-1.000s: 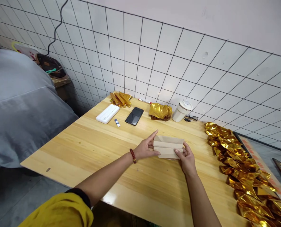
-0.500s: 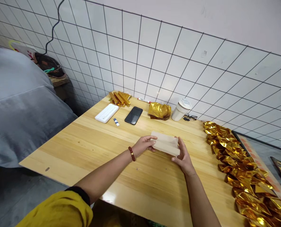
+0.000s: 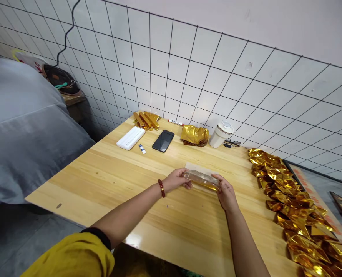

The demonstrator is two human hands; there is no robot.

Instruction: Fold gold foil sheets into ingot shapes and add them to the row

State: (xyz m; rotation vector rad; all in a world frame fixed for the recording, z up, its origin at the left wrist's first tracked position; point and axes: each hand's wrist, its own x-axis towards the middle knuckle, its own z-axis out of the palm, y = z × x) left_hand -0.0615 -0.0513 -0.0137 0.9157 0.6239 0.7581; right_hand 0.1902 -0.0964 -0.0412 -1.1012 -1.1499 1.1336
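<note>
A sheet of gold foil paper (image 3: 201, 177) is stretched between my two hands above the wooden table (image 3: 148, 219). Its pale back faces up at the far side, and a shiny gold strip shows along the near edge, which is folded or curled over. My left hand (image 3: 178, 178), with a red bead bracelet (image 3: 161, 188) at the wrist, pinches the sheet's left end. At the right end, my right hand (image 3: 225, 190) grips it between thumb and fingers. Some fingertips are hidden behind the paper.
Along the back lie gold strips (image 3: 146, 120), a white power bank (image 3: 130, 138), a small tube (image 3: 142, 149), a phone (image 3: 163, 141), a marker (image 3: 175, 122), a gold foil stack (image 3: 194, 135), a white cup (image 3: 220, 134) and glasses (image 3: 232, 143). Folded gold pieces (image 3: 292, 200) line the right. A grey-clothed person (image 3: 35, 130) is at left.
The paper's near edge has been turned over, so a shiny gold strip now shows where the sheet looked plain and pale. My right fingers have closed in on the right end.
</note>
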